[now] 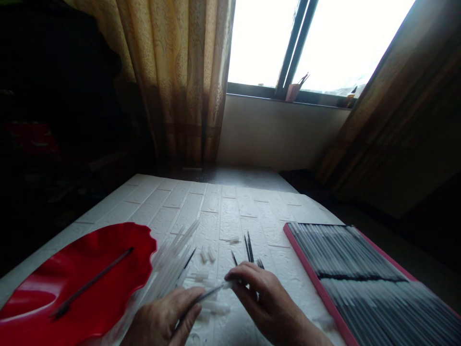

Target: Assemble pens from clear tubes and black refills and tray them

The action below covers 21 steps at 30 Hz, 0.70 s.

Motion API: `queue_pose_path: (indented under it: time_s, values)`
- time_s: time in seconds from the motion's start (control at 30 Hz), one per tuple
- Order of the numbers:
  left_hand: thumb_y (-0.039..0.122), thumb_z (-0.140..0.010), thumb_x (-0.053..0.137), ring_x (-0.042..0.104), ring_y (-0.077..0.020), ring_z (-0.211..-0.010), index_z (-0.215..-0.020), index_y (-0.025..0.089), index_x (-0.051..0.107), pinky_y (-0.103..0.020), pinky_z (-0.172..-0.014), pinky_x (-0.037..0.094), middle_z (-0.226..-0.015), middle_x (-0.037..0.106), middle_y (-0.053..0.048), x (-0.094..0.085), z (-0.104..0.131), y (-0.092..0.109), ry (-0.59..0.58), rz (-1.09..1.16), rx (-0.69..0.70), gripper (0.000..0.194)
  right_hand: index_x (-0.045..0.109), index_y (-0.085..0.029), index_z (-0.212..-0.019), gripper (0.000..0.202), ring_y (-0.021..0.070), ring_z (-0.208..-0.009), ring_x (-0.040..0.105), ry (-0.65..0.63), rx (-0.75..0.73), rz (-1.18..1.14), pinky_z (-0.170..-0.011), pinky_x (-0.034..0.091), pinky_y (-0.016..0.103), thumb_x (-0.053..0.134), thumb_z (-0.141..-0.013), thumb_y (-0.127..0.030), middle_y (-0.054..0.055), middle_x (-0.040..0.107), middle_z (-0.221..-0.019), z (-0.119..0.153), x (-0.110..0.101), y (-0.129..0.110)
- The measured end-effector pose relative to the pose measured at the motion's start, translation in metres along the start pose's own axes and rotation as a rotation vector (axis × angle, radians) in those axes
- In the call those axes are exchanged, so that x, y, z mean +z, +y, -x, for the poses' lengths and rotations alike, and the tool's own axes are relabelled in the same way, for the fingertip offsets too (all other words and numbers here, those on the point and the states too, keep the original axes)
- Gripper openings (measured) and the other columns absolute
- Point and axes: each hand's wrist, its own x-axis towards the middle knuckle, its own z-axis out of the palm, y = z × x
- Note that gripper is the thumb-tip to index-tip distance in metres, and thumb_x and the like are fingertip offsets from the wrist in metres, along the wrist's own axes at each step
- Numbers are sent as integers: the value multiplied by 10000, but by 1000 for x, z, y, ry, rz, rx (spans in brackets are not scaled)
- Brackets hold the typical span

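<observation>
My left hand is closed around a thin grey tube or pen-like stick at the lower middle. The fingertips of my right hand pinch a small clear piece at the far end of that stick. Long translucent tubes lie left of my hands, with a dark pointed rod beside them. Short clear caps are scattered beyond and beneath my hands. Several dark pointed rods lie just past my right hand.
A red wavy-edged tray with one dark stick sits at left. On the right, a pink-edged box holds rows of grey sticks. White brick-patterned table; curtains and a window lie beyond, with a pink cup on the sill.
</observation>
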Motion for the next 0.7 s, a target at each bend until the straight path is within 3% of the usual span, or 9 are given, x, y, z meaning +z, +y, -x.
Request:
queue_pose_path:
  time_s: [0.2,0.5,0.7]
  values:
    - [228,-971,557,778,-150,-900,-1251,317,593,-164,-796,588,-1031,786,25,0,3,-3,7,-75,18,296,701,-192,-1039,223,158,-772,631,9,-9,-69,-695,495,257,500,-942,-188,65,687,-902,2,1,3]
    - [219,-956,564,787,-141,-822,-1185,286,630,-136,-731,594,-972,797,25,-1,1,1,44,-71,48,247,705,-185,-1058,233,145,-714,618,8,25,-129,-664,500,253,510,-932,-191,45,660,-848,4,3,10]
    - [246,-982,536,773,-149,-866,-1193,308,620,-167,-791,587,-972,774,33,-2,1,5,8,-56,-23,235,702,-182,-1045,241,145,-684,627,-2,56,-167,-659,506,263,488,-971,-263,44,656,-820,2,2,9]
